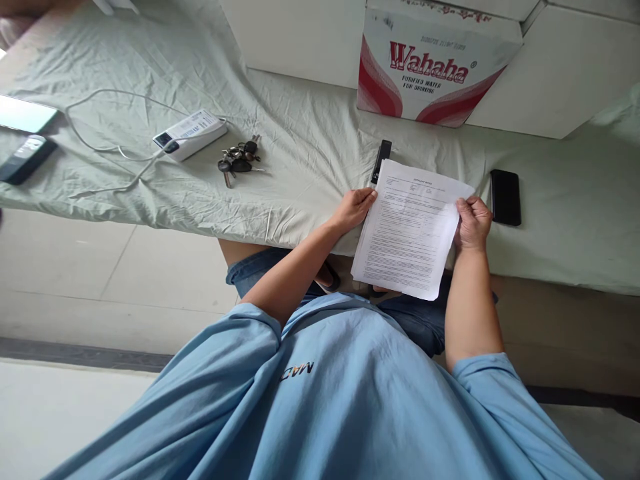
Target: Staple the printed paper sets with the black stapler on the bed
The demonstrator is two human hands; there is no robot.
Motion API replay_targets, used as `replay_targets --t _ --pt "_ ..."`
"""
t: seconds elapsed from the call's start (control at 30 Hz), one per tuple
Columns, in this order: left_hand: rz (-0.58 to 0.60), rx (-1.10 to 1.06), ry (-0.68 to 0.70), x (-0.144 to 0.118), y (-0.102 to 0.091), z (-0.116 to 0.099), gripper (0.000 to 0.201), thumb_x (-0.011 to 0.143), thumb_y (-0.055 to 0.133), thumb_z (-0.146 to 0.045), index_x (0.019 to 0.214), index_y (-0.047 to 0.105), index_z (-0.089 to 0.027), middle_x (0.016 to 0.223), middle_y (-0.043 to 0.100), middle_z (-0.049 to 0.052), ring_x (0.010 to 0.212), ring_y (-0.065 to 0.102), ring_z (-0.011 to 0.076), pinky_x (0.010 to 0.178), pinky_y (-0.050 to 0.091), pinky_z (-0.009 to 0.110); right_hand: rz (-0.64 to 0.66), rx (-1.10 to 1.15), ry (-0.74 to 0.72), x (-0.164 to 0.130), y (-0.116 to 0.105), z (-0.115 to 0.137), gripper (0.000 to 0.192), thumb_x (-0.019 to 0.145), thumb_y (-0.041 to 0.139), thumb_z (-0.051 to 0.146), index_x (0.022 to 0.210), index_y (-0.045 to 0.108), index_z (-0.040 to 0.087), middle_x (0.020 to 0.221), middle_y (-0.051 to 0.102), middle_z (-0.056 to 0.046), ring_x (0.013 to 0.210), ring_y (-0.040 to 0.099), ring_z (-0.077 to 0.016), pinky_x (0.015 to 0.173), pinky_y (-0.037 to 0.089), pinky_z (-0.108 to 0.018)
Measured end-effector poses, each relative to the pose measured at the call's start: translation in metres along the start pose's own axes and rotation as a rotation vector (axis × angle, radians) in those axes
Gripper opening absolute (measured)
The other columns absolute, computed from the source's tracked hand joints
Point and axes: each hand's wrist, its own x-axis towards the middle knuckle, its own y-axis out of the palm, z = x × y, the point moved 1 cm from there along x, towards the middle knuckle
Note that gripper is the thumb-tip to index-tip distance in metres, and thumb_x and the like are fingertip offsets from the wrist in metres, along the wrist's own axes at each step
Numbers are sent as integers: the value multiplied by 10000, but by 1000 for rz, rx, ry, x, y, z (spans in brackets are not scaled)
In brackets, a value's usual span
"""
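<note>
A stack of printed white paper sheets point(407, 230) is held over the front edge of a bed covered with a pale green sheet point(310, 147). My left hand point(354, 208) grips the stack's left edge, thumb on top. My right hand point(473, 223) grips its right edge near the top corner. A slim black device point(381, 159) lies on the sheet just beyond the paper's top left corner. A black phone point(505, 197) lies flat just right of my right hand.
A bunch of keys point(239, 161) and a white power bank point(190, 134) with a white cable point(107, 148) lie to the left. A tablet point(25, 113) and a dark device point(26, 159) sit at far left. A Wahaha water carton point(433, 63) stands behind.
</note>
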Motion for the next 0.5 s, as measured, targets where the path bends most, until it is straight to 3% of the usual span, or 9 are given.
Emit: replay_targets --t 0.2,0.37,0.5 --pt "2 42 -5 1 1 2 680 1073 569 -879 813 569 -251 709 481 -11 739 457 177 686 355 361 -29 -56 -58 -1 0 1 768 740 918 979 752 586 287 674 401 74 627 357 -141 662 380 -355" --pt "9 61 -10 2 0 3 533 1095 608 -714 912 667 -217 795 599 14 785 530 179 730 397 335 -30 -154 -38 -2 -1 6 761 764 873 989 751 617 273 661 456 67 645 386 -145 665 358 -354" --pt "6 62 -19 1 0 3 474 1082 665 -653 890 654 -220 761 542 -9 768 499 171 728 383 328 -40 -173 -19 -2 -1 6 782 759 851 1009 758 593 270 646 450 79 642 392 -139 669 341 -340"
